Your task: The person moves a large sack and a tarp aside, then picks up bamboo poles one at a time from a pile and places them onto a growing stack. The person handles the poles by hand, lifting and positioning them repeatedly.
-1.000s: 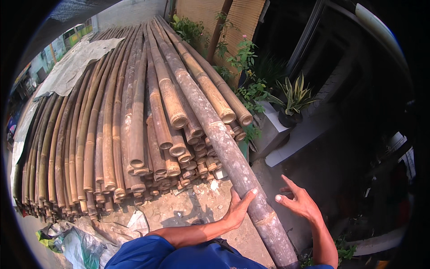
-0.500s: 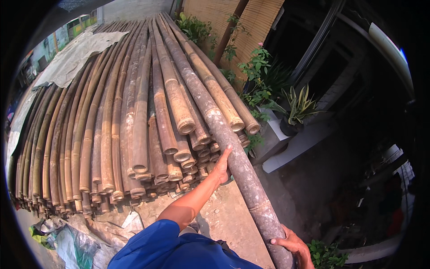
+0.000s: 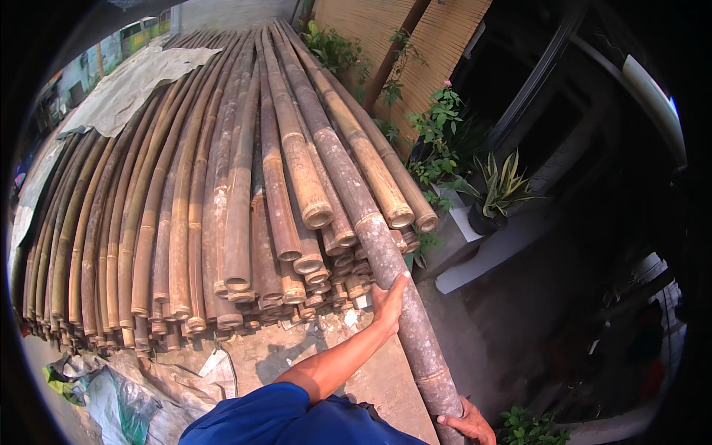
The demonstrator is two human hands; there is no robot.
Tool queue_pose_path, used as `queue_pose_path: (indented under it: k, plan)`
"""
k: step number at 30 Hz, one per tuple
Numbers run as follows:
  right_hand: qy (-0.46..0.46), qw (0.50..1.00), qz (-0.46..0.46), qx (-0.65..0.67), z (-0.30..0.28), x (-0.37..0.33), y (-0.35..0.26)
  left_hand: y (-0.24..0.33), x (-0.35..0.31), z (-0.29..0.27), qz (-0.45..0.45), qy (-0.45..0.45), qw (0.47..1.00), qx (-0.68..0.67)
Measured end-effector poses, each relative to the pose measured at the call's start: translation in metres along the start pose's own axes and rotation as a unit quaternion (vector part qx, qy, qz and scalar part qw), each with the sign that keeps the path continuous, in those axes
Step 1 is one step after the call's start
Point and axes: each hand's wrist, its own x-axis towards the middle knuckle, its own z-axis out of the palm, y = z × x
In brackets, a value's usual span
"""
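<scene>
A thick, mottled grey-brown bamboo pole (image 3: pixel 426 348) slants from the top of the pile down to the lower edge on my right. My left hand (image 3: pixel 389 302) is wrapped round its left side partway along, with the thumb lying on top. Closer to me, my right hand (image 3: pixel 470 426) grips the same pole from the right near the lower edge, its thumb across the top. The far part of this pole rests among other bamboo poles (image 3: pixel 237 222) in a large stack, their cut ends facing me. The pole's near end is cut off by the frame.
A pale sheet (image 3: pixel 141 81) covers part of the stack at far left. Crumpled plastic sacks (image 3: pixel 122 400) lie on the ground at lower left. To the right stand a potted plant (image 3: pixel 498 194) on a white-topped ledge (image 3: pixel 466 273) and a flowering shrub (image 3: pixel 437 130) beside a woven screen (image 3: pixel 371 52).
The bamboo pole has slid toward me, its joints now lower in view. Both hands have come nearer with it, still gripping. The view has also shifted slightly.
</scene>
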Motion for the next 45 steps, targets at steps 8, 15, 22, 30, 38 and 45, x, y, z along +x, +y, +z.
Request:
queue_pose_path:
  k: [8,15,22,30,38,45]
  plan:
    - [0.061,0.995,-0.01,-0.083,0.007,-0.002,0.001,-0.007,-0.019,-0.022,-0.086,-0.115,0.987,-0.076]
    - [0.315,0.94,-0.064,-0.117,0.022,-0.06,0.036,-0.012,-0.007,-0.024,-0.1,-0.142,0.982,-0.079]
    - [0.712,0.691,0.063,-0.107,0.053,-0.153,0.15,0.001,-0.014,-0.022,-0.093,-0.175,0.98,-0.006]
    - [0.853,0.498,0.105,0.116,0.114,-0.189,0.249,-0.002,-0.023,-0.013,-0.08,-0.181,0.977,0.081]
    - [0.863,0.496,0.045,0.087,0.119,-0.178,0.288,-0.003,-0.086,-0.011,-0.065,-0.21,0.975,0.036]
    - [0.78,0.29,-0.095,0.547,0.096,-0.212,0.311,-0.064,-0.196,-0.041,-0.174,-0.281,0.944,-0.003]
